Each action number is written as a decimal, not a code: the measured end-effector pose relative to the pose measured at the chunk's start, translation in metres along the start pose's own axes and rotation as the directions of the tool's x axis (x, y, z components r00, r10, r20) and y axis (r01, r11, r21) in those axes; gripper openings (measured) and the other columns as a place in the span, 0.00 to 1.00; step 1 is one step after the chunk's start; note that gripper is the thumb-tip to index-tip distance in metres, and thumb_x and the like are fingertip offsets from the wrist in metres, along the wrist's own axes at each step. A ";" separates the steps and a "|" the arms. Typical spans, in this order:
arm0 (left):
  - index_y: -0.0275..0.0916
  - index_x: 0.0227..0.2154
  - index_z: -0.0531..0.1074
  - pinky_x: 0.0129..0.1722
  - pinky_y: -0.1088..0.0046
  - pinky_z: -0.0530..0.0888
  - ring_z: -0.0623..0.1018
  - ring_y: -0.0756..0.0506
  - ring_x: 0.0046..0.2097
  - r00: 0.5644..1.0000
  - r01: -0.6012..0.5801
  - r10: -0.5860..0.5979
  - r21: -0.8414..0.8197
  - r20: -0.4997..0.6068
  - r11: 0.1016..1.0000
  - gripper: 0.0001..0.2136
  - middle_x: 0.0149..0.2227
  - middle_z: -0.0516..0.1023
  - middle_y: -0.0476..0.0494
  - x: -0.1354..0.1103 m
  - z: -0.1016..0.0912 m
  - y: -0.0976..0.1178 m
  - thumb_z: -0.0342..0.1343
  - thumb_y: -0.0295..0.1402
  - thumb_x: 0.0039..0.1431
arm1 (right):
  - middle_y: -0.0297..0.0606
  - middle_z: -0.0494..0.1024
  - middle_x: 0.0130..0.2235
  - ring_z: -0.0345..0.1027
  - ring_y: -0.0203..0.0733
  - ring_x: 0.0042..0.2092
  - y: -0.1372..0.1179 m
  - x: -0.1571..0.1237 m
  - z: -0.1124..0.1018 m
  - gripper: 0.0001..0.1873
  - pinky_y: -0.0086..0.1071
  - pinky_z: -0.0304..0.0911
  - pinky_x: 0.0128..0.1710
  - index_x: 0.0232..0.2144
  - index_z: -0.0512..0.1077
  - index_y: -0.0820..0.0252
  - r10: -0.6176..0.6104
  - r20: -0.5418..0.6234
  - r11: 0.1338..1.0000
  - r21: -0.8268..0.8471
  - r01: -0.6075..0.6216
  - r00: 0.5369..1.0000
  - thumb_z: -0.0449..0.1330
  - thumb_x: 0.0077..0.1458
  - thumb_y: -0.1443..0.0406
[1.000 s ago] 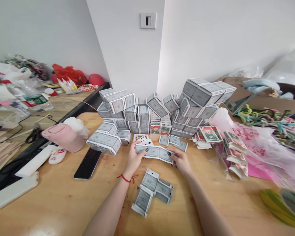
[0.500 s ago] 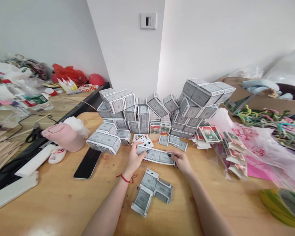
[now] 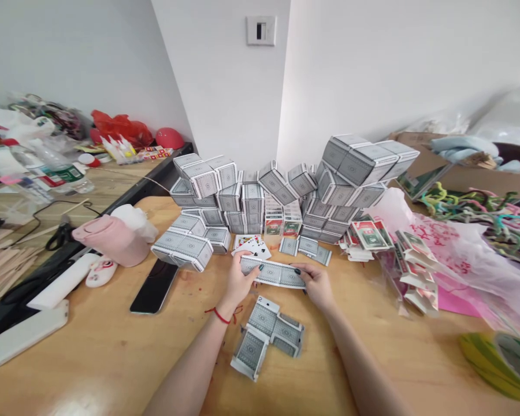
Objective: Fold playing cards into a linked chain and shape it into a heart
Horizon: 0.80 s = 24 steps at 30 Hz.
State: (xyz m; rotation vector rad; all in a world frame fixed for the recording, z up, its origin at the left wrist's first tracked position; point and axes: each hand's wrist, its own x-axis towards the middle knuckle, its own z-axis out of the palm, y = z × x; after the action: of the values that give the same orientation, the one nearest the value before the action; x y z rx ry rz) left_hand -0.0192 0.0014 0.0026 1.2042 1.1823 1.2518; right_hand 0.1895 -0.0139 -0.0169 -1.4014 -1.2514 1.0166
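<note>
A strip of joined playing cards [image 3: 279,275], grey patterned backs up, is stretched between my two hands just above the table. My left hand [image 3: 241,277] pinches its left end, thumb on top. At the right end, my right hand [image 3: 315,283] grips it between thumb and fingers. Nearer me lies a partly folded card piece [image 3: 261,319] made of several cards. Face-up playing cards [image 3: 253,248] rest behind my left hand. Several folded cards [image 3: 307,248] lie beyond my right hand. Card blocks [image 3: 252,199] stand stacked at the back.
On the left are a black phone [image 3: 155,287], a pink rolled item [image 3: 112,241] and a white mouse [image 3: 100,271]. Card boxes [image 3: 371,236], a plastic bag [image 3: 442,237] and a roll of tape [image 3: 500,364] lie on the right. A wall [image 3: 221,75] rises behind the stacks.
My right hand has shifted slightly left along the strip's end, its thumb lying further over it. My left hand keeps its hold. The other things stay where they were.
</note>
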 end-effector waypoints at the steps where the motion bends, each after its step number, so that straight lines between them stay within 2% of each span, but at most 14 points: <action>1: 0.40 0.39 0.63 0.14 0.81 0.68 0.67 0.56 0.22 1.000 0.006 -0.006 -0.003 0.005 1.000 0.19 0.38 0.65 0.45 0.000 0.000 -0.001 0.59 0.32 0.42 | 0.38 0.77 0.28 0.68 0.46 0.35 0.000 0.000 0.000 0.13 0.34 0.63 0.30 0.31 0.76 0.58 0.005 0.000 1.000 0.003 -0.005 1.000 0.55 0.44 0.61; 4: 0.41 0.40 0.61 0.13 0.80 0.68 0.67 0.57 0.20 1.000 0.010 -0.010 0.023 0.022 1.000 0.19 0.39 0.65 0.45 0.000 0.000 -0.003 0.58 0.33 0.44 | 0.38 0.77 0.29 0.69 0.46 0.33 0.000 -0.001 0.000 0.13 0.34 0.63 0.28 0.32 0.75 0.59 0.026 -0.001 0.999 0.025 -0.026 1.000 0.55 0.45 0.61; 10: 0.41 0.40 0.58 0.13 0.81 0.68 0.69 0.57 0.20 0.999 0.014 -0.016 0.071 0.039 0.997 0.18 0.39 0.64 0.47 0.001 0.000 -0.004 0.56 0.31 0.46 | 0.39 0.77 0.37 0.69 0.45 0.39 0.003 -0.001 0.003 0.12 0.35 0.62 0.39 0.32 0.76 0.58 -0.053 -0.078 0.999 -0.010 0.052 0.996 0.54 0.45 0.63; 15: 0.41 0.39 0.57 0.14 0.81 0.69 0.70 0.57 0.20 0.999 0.009 -0.012 0.077 0.035 0.997 0.16 0.39 0.63 0.47 0.001 -0.001 -0.001 0.55 0.31 0.47 | 0.39 0.77 0.38 0.69 0.45 0.39 0.005 -0.001 0.004 0.14 0.35 0.62 0.39 0.33 0.76 0.58 -0.056 -0.097 0.997 -0.052 0.051 0.994 0.53 0.46 0.64; 18: 0.42 0.40 0.56 0.15 0.79 0.70 0.70 0.56 0.20 0.995 0.049 -0.051 0.030 0.080 0.998 0.18 0.38 0.64 0.47 0.000 0.000 0.001 0.56 0.31 0.46 | 0.39 0.77 0.38 0.70 0.45 0.39 0.004 0.000 0.001 0.14 0.34 0.62 0.37 0.32 0.76 0.58 -0.050 -0.073 0.998 -0.040 0.047 0.996 0.53 0.45 0.64; 21: 0.44 0.44 0.57 0.19 0.74 0.75 0.72 0.52 0.27 0.982 0.118 -0.115 -0.016 0.150 0.993 0.24 0.42 0.62 0.45 0.000 0.001 0.004 0.59 0.30 0.43 | 0.38 0.78 0.35 0.70 0.44 0.36 0.002 0.003 -0.005 0.13 0.33 0.62 0.34 0.31 0.76 0.58 -0.040 -0.037 0.999 -0.029 0.039 0.999 0.54 0.44 0.65; 24: 0.46 0.46 0.58 0.23 0.69 0.77 0.71 0.48 0.35 0.969 0.184 -0.175 -0.035 0.173 0.982 0.29 0.45 0.59 0.44 0.001 0.002 0.008 0.61 0.29 0.39 | 0.38 0.78 0.33 0.69 0.42 0.33 0.001 0.004 -0.009 0.12 0.32 0.62 0.31 0.30 0.76 0.59 -0.030 -0.012 1.000 -0.008 0.030 0.999 0.54 0.43 0.66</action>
State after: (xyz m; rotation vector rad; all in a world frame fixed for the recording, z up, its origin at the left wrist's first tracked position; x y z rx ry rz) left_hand -0.0176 0.0017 0.0104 1.1163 1.1021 1.0181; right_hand 0.1993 -0.0112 -0.0158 -1.3893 -1.2650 0.9820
